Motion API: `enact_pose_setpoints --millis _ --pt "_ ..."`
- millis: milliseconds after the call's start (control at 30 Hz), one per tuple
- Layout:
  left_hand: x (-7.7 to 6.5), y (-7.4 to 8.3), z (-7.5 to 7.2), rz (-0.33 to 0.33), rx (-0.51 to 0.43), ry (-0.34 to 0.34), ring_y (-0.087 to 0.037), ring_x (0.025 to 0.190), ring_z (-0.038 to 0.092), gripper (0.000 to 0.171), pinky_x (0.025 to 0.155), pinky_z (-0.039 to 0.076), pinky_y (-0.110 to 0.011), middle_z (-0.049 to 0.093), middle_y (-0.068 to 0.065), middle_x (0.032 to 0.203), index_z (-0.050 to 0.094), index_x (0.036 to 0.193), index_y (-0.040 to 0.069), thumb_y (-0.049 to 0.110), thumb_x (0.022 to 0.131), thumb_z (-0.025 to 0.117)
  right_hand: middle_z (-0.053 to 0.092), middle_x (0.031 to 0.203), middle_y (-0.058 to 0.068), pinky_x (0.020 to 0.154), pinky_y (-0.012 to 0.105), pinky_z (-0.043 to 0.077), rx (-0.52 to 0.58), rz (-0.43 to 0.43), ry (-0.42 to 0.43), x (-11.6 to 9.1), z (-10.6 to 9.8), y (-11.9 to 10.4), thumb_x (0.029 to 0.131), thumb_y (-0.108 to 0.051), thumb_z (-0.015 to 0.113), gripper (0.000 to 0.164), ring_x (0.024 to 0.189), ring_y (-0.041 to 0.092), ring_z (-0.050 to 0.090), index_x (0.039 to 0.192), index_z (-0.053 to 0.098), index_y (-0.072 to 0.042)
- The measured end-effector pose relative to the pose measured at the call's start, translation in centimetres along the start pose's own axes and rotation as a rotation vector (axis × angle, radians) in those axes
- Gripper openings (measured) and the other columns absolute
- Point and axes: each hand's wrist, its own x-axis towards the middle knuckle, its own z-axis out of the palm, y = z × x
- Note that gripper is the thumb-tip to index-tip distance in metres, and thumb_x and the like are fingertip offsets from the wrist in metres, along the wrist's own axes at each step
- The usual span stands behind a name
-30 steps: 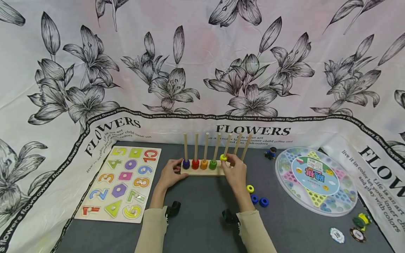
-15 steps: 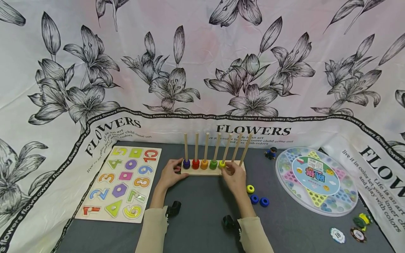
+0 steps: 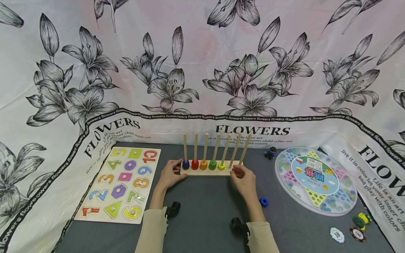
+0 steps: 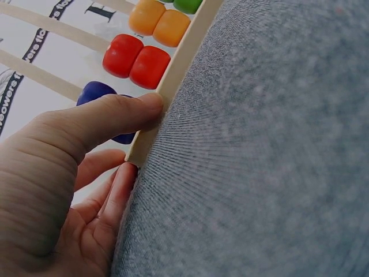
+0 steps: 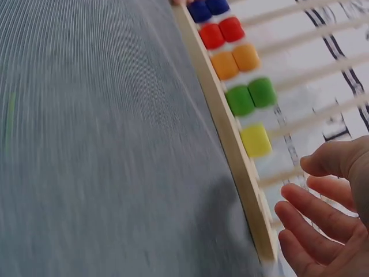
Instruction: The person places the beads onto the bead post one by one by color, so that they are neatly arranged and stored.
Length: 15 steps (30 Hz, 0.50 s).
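Observation:
A wooden peg rack (image 3: 207,173) with upright pegs stands in front of me. Its pegs carry pairs of blue beads (image 3: 185,164), red beads (image 4: 136,62), orange beads (image 5: 235,62) and green beads (image 5: 251,97), then a single yellow bead (image 5: 255,140). My left hand (image 3: 169,175) grips the rack's left end, thumb along the front edge and fingers at the end. The right hand (image 3: 243,179) hovers at the right end, beside the pegs without beads, its fingers loosely bent and holding nothing. One loose blue bead (image 3: 264,202) lies right of that forearm.
A number-and-shape puzzle board (image 3: 121,182) lies on the left. To the right are a round Chinese checkers box (image 3: 316,181), a small toy figure (image 3: 270,153), a green and yellow toy (image 3: 362,220) and two poker chips (image 3: 337,235). A flowered cloth hangs behind.
My right hand lowered the yellow bead down the fifth peg, let it go and moved right. It now covers the loose yellow bead and one loose blue bead. My left hand stayed put.

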Motion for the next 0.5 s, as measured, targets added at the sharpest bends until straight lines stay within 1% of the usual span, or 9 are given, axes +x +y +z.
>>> enact_pose_setpoints --millis 133,233,367,500 --pt "0.0 0.0 0.0 -0.002 -0.012 0.004 -0.030 0.099 0.063 0.070 0.090 0.056 -0.042 0.054 -0.018 0.120 0.057 0.137 -0.002 0.011 0.075 0.087 0.073 0.098 0.019 0.078 0.046 0.060 -0.053 0.010 0.031 -0.4 -1.8 0.8 0.085 -0.001 0.072 0.025 0.088 0.033 0.071 0.109 0.071 0.006" --pt "0.0 0.1 0.0 -0.006 -0.011 0.005 -0.029 0.099 0.063 0.069 0.090 0.056 -0.042 0.054 -0.017 0.120 0.057 0.137 -0.002 0.012 0.075 0.087 0.072 0.100 0.019 0.080 0.047 0.059 -0.068 0.035 0.018 -0.7 -3.1 1.4 0.087 -0.003 0.072 0.025 0.090 0.034 0.071 0.110 0.070 0.005" --pt "-0.1 0.1 0.0 -0.012 0.006 0.002 -0.030 0.099 0.063 0.069 0.090 0.056 -0.042 0.054 -0.017 0.120 0.057 0.137 0.000 0.013 0.076 0.087 0.071 0.104 0.021 0.083 0.046 0.058 -0.084 0.066 -0.054 -1.0 -4.8 2.1 0.088 -0.004 0.073 0.029 0.094 0.035 0.069 0.115 0.068 0.006" --pt "-0.1 0.2 0.0 -0.014 0.010 -0.002 -0.030 0.100 0.063 0.070 0.090 0.055 -0.043 0.053 -0.017 0.121 0.057 0.138 0.000 0.014 0.076 0.086 0.070 0.106 0.021 0.082 0.042 0.059 -0.094 0.095 -0.152 -1.2 -6.5 2.6 0.086 -0.003 0.075 0.034 0.095 0.034 0.069 0.118 0.067 0.005"
